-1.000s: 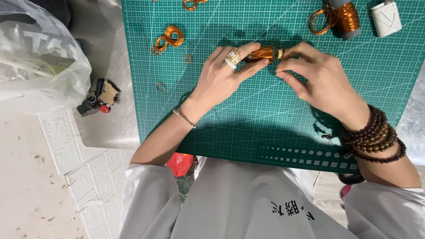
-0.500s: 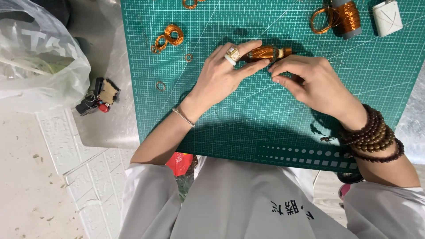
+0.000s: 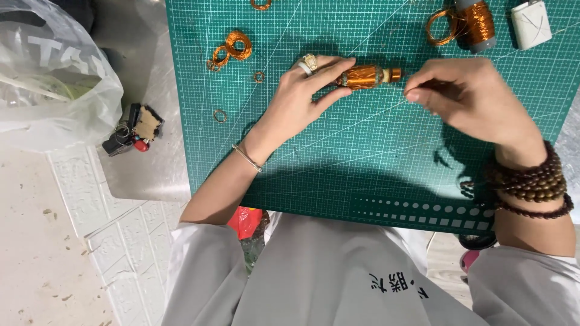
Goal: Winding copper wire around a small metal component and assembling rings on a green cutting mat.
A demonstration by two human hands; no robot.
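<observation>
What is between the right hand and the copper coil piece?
In the head view, only bare green cutting mat separates the right hand from the copper coil piece.

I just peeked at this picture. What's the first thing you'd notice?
The shiny copper-wound spool in the middle of the green cutting mat, pinched at one end by the left hand. The right hand hovers just beside its other end, fingers pinched together. Small copper wire coils lie scattered at the mat's upper left.

Hands (image 3: 386, 90) around copper coil (image 3: 364, 76)
</observation>
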